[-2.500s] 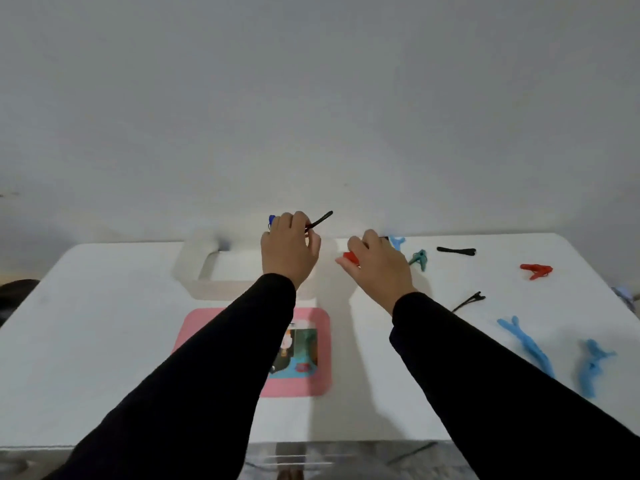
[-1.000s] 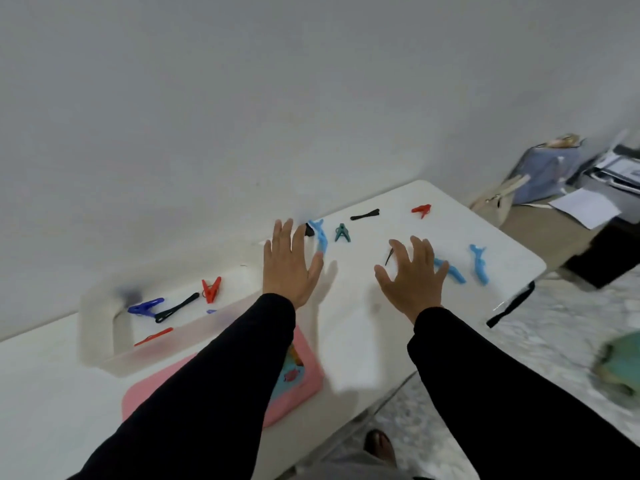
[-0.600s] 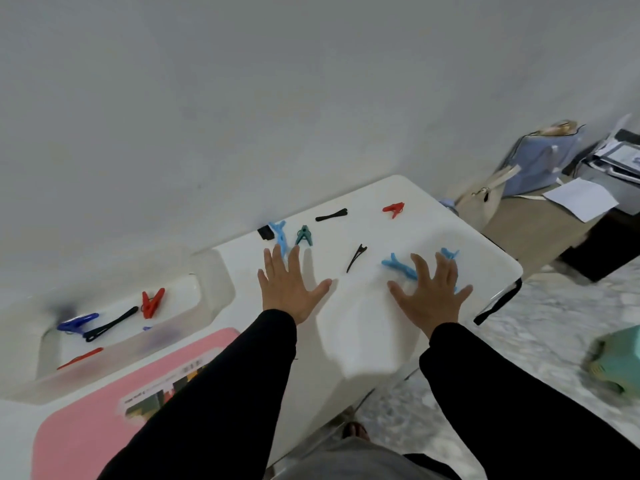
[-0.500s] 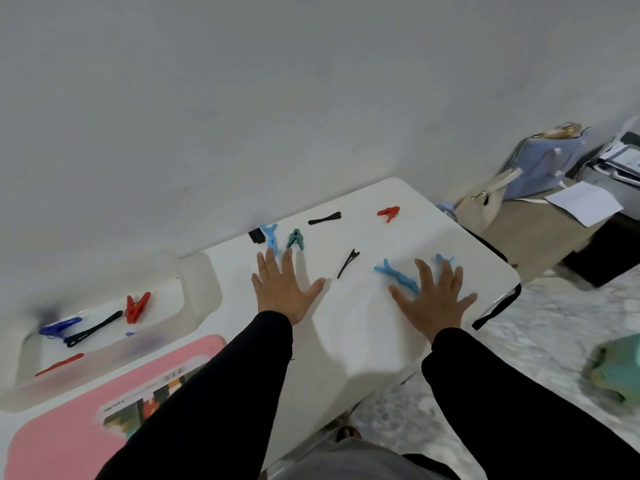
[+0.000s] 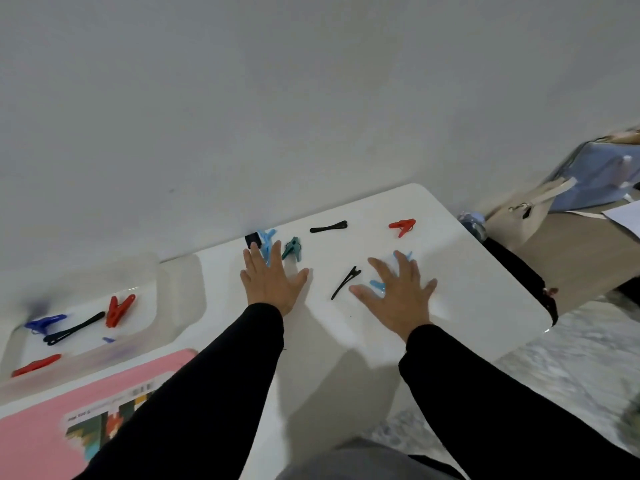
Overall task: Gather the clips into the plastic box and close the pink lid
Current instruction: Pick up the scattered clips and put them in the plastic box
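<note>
The clear plastic box [image 5: 180, 292] stands at the left and holds a red clip [image 5: 119, 309], a black clip [image 5: 74, 328], a dark blue clip [image 5: 45, 323] and another red clip [image 5: 36, 364]. The pink lid [image 5: 41, 431] lies in front of it. My left hand [image 5: 272, 280] is spread flat, fingertips over a light blue clip [image 5: 266, 242] beside a teal clip [image 5: 292, 248]. My right hand [image 5: 398, 292] is spread over two light blue clips [image 5: 377, 285], partly hiding them. A thin black clip [image 5: 345, 282] lies between my hands. A black clip [image 5: 328, 226] and a red clip [image 5: 401, 226] lie farther back.
The white table [image 5: 467, 271] ends just right of my right hand, with a black strap [image 5: 519, 271] along its edge. A light blue bag [image 5: 588, 181] and papers sit on a lower surface to the right. A wall stands right behind the table.
Clips I held 2.5 s ago now lie in the box. Both hands moved right, opened, and now rest over the loose clips; my right hand covers more of the light blue clips.
</note>
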A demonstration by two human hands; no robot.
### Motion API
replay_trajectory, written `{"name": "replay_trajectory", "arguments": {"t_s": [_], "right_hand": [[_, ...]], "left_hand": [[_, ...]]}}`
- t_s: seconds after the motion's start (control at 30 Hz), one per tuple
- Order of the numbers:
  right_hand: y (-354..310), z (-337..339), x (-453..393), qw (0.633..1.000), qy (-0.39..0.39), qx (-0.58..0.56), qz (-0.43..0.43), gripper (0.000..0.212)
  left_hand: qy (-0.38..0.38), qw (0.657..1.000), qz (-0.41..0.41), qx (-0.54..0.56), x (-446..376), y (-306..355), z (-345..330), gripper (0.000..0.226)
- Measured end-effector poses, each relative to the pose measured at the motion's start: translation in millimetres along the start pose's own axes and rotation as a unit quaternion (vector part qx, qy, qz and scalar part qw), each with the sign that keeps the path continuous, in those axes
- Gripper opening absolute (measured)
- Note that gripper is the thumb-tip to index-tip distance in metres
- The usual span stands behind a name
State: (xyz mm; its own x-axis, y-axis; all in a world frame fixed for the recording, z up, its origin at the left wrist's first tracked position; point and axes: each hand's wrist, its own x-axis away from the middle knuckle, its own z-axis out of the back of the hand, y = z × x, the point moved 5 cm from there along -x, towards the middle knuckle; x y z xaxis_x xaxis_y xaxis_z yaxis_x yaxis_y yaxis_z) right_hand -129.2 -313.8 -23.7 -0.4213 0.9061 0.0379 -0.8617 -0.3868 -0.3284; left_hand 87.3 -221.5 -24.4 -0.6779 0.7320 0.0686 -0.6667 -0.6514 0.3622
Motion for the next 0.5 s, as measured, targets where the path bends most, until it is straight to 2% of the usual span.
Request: {"name": "replay_trajectory", "arguments": {"t_s": [0.1,0.27,0.4,0.5], "right_hand": [[-20,-9,-10,0.996,0.008,0.041,0.077,0.076],[-39,-15,-29,0.977,0.054,0.086,0.188,0.054],[-48,-16,-40,0.961,0.091,0.109,0.236,0.049],[-51,-20,-46,0.956,0.097,0.105,0.257,0.048]], "left_hand": [[0.009,1.0,-0.005,0.005,-12,3,1,0.073],[0.029,0.999,0.006,-0.039,-31,8,1,0.057],[0.054,0.997,0.012,-0.053,-42,2,2,0.045],[0.074,0.996,0.0,-0.058,-45,-1,2,0.049]]}}
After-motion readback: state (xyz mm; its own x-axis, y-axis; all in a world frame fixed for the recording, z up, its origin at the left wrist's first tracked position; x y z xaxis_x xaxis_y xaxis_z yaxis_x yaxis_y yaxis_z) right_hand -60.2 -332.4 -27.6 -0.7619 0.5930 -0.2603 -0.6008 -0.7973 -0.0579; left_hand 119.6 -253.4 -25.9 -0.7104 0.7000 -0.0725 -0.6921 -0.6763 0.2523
